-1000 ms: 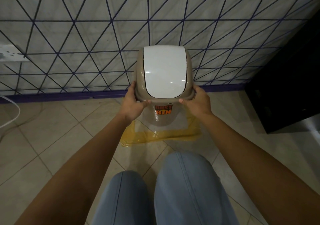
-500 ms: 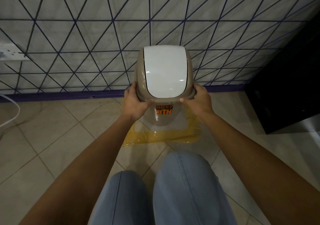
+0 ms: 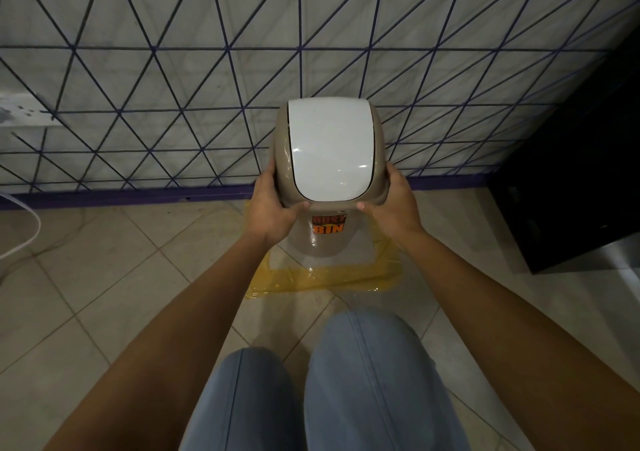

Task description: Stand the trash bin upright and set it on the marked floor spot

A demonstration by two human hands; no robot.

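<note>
A beige trash bin (image 3: 322, 239) with a white swing lid (image 3: 330, 149) and an orange "DUST BIN" sticker stands upright in front of me. Its base sits inside a square of yellow tape (image 3: 325, 277) on the floor tiles. My left hand (image 3: 272, 209) grips the lid's rim on the left side, thumb across the front edge. My right hand (image 3: 393, 208) holds the rim on the right side the same way. Whether the base touches the floor is hidden by the bin's body.
Right behind the bin rises a white wall (image 3: 173, 86) with dark blue triangle lines and a purple skirting. A black cabinet (image 3: 571, 190) stands at the right. White cable (image 3: 20, 239) lies on the floor at the left. My knees (image 3: 329, 381) in blue jeans are below.
The bin has hardly moved, staying upright over the yellow square with both hands holding its rim as before. The view shifted slightly.
</note>
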